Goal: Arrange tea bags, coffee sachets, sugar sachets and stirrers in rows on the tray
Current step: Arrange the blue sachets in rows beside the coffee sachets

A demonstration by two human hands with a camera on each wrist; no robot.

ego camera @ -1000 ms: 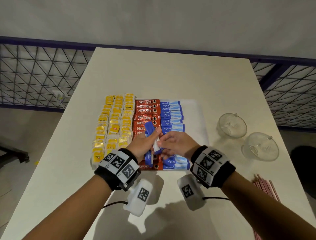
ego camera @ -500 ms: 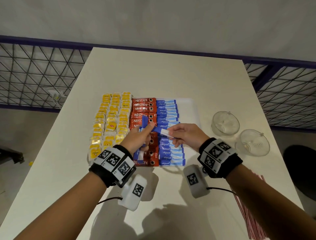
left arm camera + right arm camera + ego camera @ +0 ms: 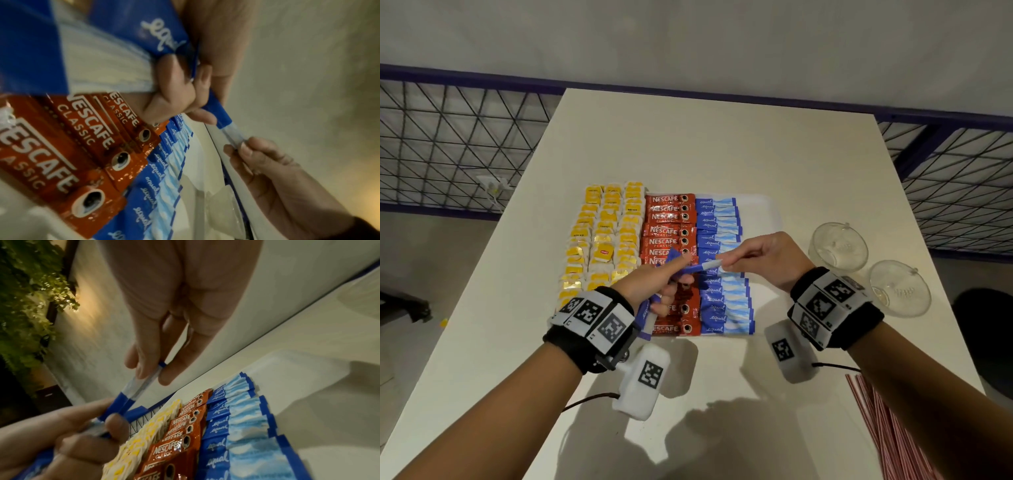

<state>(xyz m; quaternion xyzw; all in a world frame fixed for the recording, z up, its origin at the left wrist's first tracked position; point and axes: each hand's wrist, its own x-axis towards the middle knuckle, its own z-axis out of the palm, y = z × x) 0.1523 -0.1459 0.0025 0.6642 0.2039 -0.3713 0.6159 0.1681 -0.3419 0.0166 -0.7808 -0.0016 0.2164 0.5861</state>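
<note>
A blue-and-white sugar sachet [image 3: 703,269] is pinched by the right hand [image 3: 767,260], the left hand [image 3: 654,284] gripping more (blue ends showing), above the pale bench [image 3: 722,144].

Both forearms reach forward, wrists banded, the hands raised close together. The left hand [image 3: 654,284] is curled around a bundle of sugar sachets [image 3: 645,308]; the right hand [image 3: 763,257] pinches one sachet's [image 3: 705,266] end between thumb and fingertips.
</note>
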